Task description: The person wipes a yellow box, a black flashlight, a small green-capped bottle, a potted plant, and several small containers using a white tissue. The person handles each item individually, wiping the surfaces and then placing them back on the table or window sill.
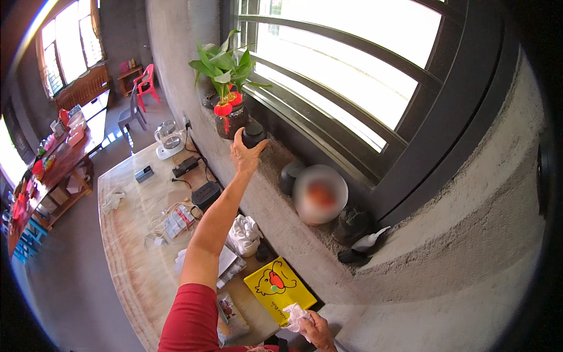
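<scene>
My left hand point(247, 155) reaches up to the window ledge. Its thumb and fingers grip a small black round container point(254, 135) from both sides. Right beside that container stands a dark pot point(233, 121) with a green leafy plant point(223, 63) and red hanging ornaments point(223, 110). Low in the view, my right hand point(319, 332) is closed on a crumpled pale pink cloth point(297, 319). The cloth overlaps the lower corner of a yellow box point(280, 288) with a cartoon duck on it.
Farther along the rough ledge point(280, 157) are a blurred round bowl point(320, 195), dark stones point(353, 226) and a white-and-black bird-like figure point(369, 240). A barred window point(404, 111) backs it. The table point(126, 234) below holds a glass kettle point(169, 138), cables and a white cloth bundle point(244, 234).
</scene>
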Action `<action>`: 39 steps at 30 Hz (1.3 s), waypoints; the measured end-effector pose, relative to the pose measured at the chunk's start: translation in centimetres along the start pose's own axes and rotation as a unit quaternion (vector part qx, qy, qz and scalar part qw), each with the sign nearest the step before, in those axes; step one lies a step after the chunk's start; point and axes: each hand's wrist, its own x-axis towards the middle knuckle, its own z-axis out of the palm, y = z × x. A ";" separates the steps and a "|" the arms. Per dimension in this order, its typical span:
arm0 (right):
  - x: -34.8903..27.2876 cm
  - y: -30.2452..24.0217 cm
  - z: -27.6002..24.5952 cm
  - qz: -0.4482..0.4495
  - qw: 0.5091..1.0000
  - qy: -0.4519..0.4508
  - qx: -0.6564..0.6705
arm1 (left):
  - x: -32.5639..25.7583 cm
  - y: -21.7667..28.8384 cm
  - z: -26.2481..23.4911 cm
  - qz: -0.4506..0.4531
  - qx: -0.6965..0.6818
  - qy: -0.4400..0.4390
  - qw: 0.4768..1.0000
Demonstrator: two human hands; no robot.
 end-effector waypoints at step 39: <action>-3.3 -4.6 3.1 -0.050 0.989 0.088 0.105 | -17.1 4.6 -13.5 -0.041 -0.358 -0.174 0.917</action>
